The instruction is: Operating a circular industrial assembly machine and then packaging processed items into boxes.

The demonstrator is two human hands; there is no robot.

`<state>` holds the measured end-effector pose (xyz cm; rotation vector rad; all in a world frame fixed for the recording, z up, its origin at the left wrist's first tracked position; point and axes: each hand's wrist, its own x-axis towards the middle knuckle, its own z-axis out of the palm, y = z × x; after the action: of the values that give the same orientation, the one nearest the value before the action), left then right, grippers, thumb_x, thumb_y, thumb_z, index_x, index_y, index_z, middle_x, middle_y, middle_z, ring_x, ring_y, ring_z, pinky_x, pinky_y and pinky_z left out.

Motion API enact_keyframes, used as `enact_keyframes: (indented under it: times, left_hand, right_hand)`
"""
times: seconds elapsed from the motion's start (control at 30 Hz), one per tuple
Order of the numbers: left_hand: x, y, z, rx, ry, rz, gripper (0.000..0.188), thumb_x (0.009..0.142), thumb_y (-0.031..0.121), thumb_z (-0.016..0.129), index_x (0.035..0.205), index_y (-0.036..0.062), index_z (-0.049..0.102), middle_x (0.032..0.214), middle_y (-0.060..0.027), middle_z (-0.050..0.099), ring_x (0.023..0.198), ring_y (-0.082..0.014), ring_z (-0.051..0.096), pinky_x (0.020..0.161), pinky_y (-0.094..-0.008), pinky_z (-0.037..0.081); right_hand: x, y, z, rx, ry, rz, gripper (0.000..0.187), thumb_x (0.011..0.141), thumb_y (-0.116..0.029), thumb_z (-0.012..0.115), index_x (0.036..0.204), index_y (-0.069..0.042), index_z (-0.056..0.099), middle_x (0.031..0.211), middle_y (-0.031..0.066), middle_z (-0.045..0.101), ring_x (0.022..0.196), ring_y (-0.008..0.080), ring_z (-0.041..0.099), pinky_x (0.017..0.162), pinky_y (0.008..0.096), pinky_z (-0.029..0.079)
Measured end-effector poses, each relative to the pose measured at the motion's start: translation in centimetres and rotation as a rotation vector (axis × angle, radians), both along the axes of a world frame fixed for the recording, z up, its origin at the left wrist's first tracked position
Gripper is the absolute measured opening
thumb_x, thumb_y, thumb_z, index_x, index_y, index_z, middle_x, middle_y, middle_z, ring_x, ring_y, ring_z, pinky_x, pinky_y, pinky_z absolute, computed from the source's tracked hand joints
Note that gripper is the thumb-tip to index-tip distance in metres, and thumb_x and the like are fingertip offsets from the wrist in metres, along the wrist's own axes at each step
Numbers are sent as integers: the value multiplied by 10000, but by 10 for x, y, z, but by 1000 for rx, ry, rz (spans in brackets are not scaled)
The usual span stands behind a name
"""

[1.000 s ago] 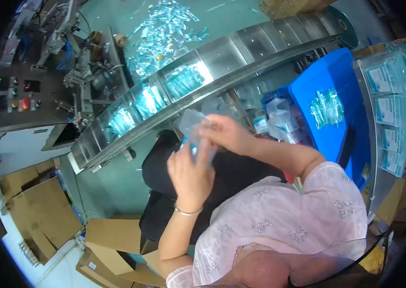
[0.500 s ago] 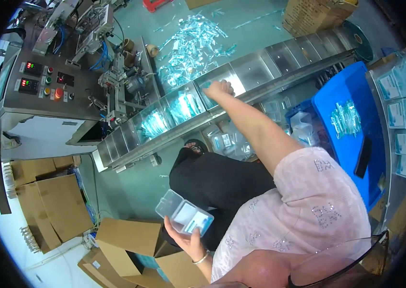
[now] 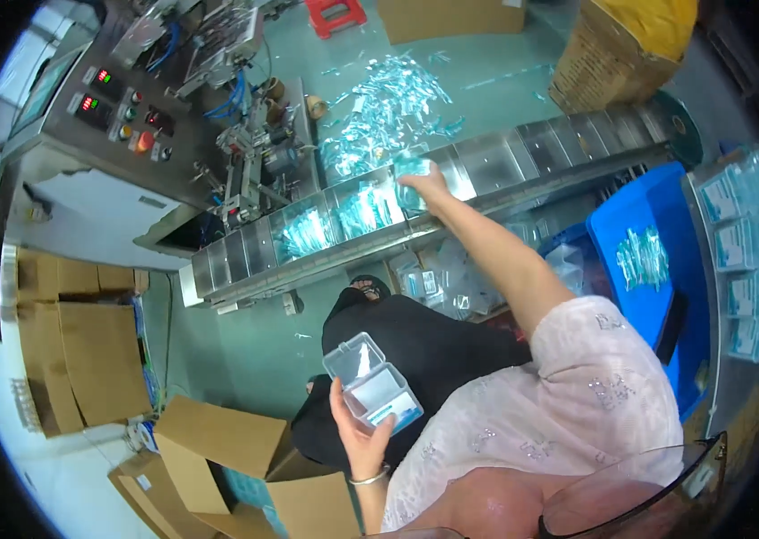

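Note:
My left hand (image 3: pixel 361 442) is closed round a clear plastic box (image 3: pixel 374 391) with its hinged lid raised. A blue-and-white label shows on the box's near side, under my thumb. My right hand (image 3: pixel 426 185) reaches out to the steel conveyor (image 3: pixel 493 165) and grips a bunch of small teal packets (image 3: pixel 412 169) over one compartment. Its fingers are partly hidden by the bunch. In the compartments to its left lie a heap of teal packets (image 3: pixel 368 209) and another packet heap (image 3: pixel 307 235).
A machine with a control panel (image 3: pixel 128 117) stands at the left. Loose packets (image 3: pixel 388 112) litter the floor beyond the conveyor. At the right is a blue bin (image 3: pixel 644 216) with packets, beside stacked filled boxes (image 3: pixel 734 247). An open carton (image 3: pixel 218 436) stands at lower left.
My right hand has lifted slightly and now has a bunch of teal packets in it. The left hand still holds the box. The whole view has shifted a little.

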<state>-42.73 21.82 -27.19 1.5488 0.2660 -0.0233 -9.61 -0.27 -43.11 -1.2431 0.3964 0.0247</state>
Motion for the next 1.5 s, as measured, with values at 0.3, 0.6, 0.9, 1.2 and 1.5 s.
enact_keyframes:
  times: [0.3,0.6,0.9,1.2,1.5]
  left_hand:
    - [78,-18,20,602,-239,-216,807,595,-4,692,1297,-3,293,1078,-166,527,1026,-304,520,874,-360,423]
    - [73,-20,-8,391,-372,-56,754,582,42,759,1233,-5,381,1111,-125,524,1005,-243,541,862,-320,439]
    - [50,-4,-21,458,-363,56,619,581,49,753,1124,33,456,1124,-143,512,1044,-296,504,889,-366,413]
    - [41,-6,-11,334,-326,111,1011,642,31,681,1401,54,14,1204,-186,450,1124,-265,457,942,-350,375]
    - [31,2,-12,-134,-199,250,618,660,-91,599,1195,38,319,1130,-111,481,1075,-208,470,909,-326,383]
  right_hand:
    - [-199,62,145,-311,-660,584,699,697,-219,726,1246,-21,343,1161,159,498,1071,249,513,911,366,395]
    - [-199,64,125,-508,-1068,628,708,751,-366,663,1272,-38,313,1230,206,410,1161,385,406,1016,465,261]
    - [-213,59,190,-885,-1405,587,588,696,-324,679,1217,-108,513,1289,206,403,1257,410,297,1046,509,162]
    - [-211,69,183,-1062,-1223,960,598,754,-159,596,1304,-60,383,1377,142,337,1292,321,288,1036,497,195]
    - [-211,83,152,-677,-1132,699,638,677,-13,605,1270,2,370,1208,210,407,1133,368,402,932,410,365]
